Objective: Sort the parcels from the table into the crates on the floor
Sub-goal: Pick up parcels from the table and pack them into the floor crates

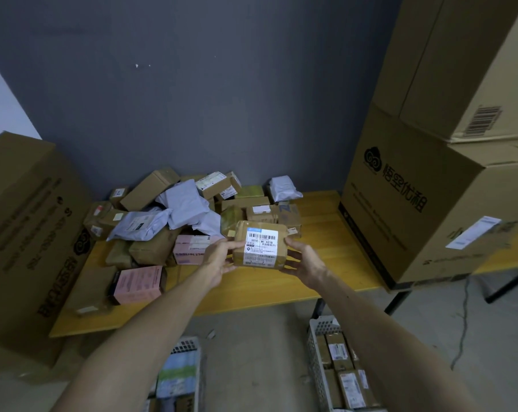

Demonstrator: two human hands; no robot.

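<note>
Here both hands, left (219, 260) and right (303, 260), grip a taped brown parcel (259, 245).

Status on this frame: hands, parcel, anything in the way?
Left hand and right hand grip the ends of the brown cardboard parcel with white label. Held over yellow table. Way to white floor crates open.

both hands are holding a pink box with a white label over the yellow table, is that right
Not quite. In the head view the left hand and right hand hold a brown taped parcel, not a pink box; it does carry a white label and is over the yellow table.
</note>
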